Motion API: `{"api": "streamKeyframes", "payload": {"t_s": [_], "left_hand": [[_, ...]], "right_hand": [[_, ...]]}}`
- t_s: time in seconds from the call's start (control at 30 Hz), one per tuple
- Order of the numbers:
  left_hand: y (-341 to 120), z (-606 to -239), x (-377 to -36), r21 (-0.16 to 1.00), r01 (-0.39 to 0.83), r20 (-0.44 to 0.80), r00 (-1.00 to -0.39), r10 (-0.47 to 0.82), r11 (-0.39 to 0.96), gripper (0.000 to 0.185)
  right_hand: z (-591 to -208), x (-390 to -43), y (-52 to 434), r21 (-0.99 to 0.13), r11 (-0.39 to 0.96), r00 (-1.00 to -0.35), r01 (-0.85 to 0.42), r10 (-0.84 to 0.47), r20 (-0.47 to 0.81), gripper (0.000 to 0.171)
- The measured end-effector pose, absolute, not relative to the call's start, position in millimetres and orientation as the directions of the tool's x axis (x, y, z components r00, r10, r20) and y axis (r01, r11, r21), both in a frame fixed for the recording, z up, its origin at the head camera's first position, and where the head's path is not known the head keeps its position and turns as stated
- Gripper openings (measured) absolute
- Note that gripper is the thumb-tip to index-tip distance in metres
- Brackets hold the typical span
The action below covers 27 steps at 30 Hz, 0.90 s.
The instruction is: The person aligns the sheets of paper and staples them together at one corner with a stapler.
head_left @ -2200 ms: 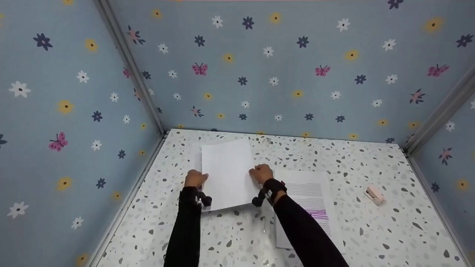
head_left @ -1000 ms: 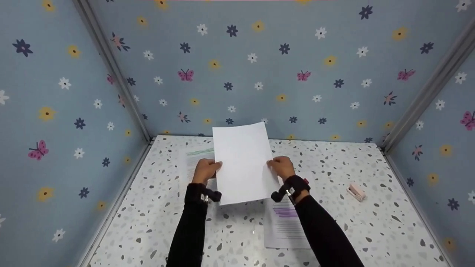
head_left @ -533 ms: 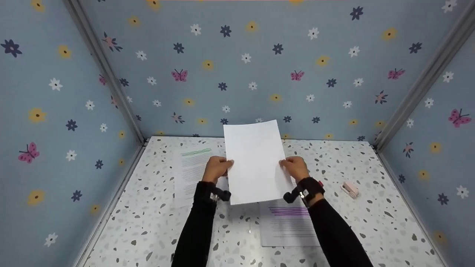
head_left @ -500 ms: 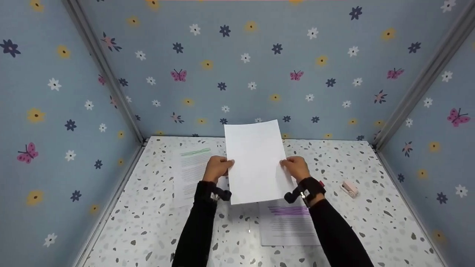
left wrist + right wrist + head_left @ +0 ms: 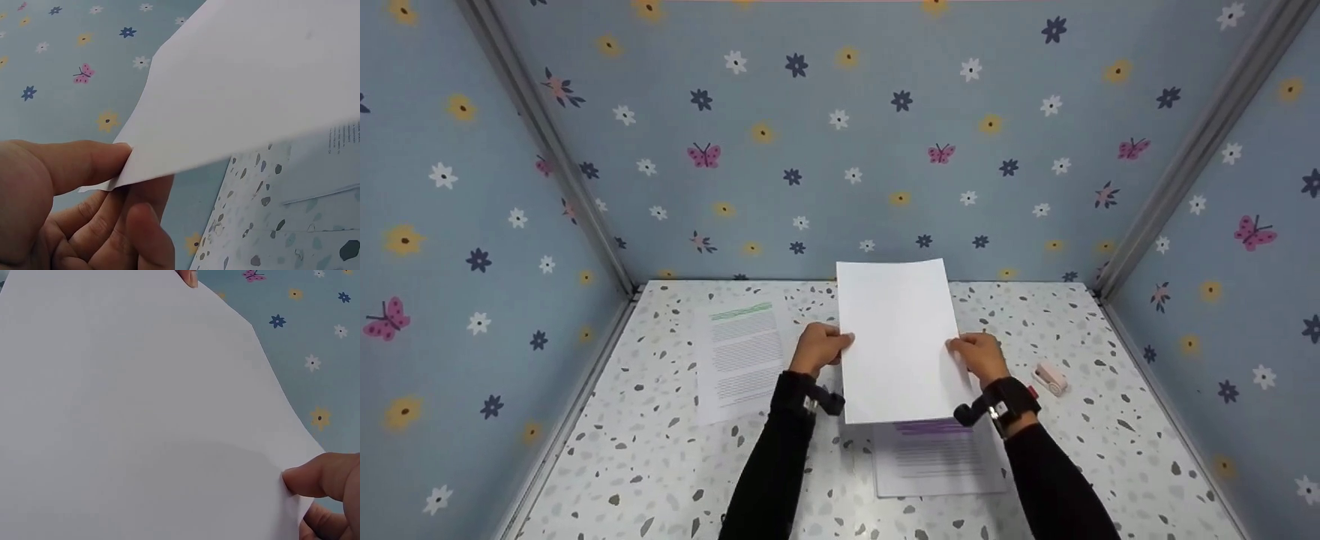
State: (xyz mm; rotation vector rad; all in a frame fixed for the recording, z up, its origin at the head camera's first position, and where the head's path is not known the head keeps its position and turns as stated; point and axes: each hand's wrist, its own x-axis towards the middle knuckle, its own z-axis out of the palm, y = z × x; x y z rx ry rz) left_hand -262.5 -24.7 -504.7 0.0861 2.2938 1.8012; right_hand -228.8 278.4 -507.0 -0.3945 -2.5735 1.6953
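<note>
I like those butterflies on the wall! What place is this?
Perhaps a small desk booth: flowery walls enclose three sides of a speckled table, with printed pages on it and a white sheet held above.

The sheet (image 5: pixel 898 341) has the left hand (image 5: pixel 818 349) at its left edge, the right hand (image 5: pixel 982 355) at its right, a wall (image 5: pixel 877 217) behind, and, on the tabletop (image 5: pixel 637 465), a document (image 5: pixel 744 360) leftward, a second page (image 5: pixel 937 466) partly beneath, and a gadget (image 5: pixel 1051 379) rightward.
</note>
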Motion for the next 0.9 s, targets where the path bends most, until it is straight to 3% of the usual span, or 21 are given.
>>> {"api": "streamKeyframes", "payload": {"t_s": [0.27, 0.9], "left_hand": [[-3.3, -519.6, -260.1, 0.947, -0.108, -0.175, -0.963, 0.204, 0.302, 0.051], [28.8, -559.6, -248.6, 0.901, -0.18, -0.273, -0.942, 0.194, 0.394, 0.038]], "right_hand": [[-517.7, -215.1, 298.6, -0.884, 0.412, -0.963, 0.222, 0.234, -0.133, 0.03], [-559.8, -195.3, 328.2, -0.829, 0.443, -0.929, 0.342, 0.294, -0.226, 0.036]]}}
